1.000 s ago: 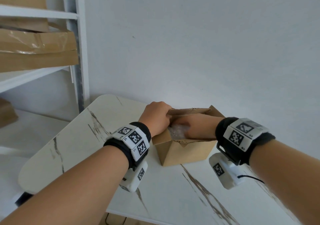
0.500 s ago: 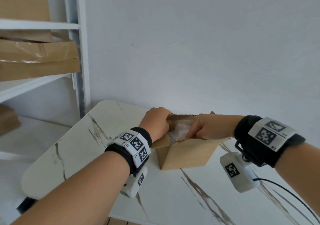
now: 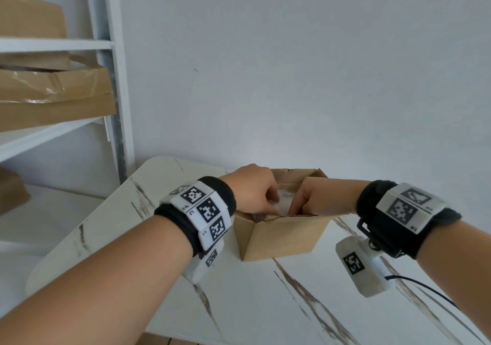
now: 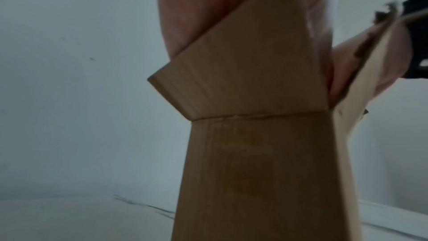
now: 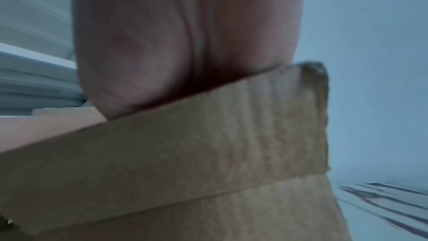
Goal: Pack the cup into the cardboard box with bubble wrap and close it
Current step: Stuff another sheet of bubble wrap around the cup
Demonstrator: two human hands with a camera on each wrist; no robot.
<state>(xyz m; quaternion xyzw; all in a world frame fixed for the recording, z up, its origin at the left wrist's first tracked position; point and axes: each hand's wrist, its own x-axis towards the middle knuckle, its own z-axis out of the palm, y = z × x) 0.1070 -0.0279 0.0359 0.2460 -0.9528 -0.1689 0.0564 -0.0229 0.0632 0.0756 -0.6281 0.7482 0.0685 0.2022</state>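
Both hands are down in the open top of the cardboard box, which stands on the marble table right of the frame's centre. The left hand reaches in from the left, fingers curled down onto the bubble wrap; the right hand comes in from the right, fingers pointing down into the same gap. Whether either hand actually pinches the wrap I cannot tell; the fingertips are hidden inside.

The cup itself is not visible; I judge it sits under the wrap. The wrap lies straight below both hands, between them, each about equally near. The flaps stand open around the wrists, so closing will mean drawing the hands up and out first.

A second ago the right hand lay flatter across the opening, deeper in; since then its wrist has pulled back rightward and both hands have met at the middle.
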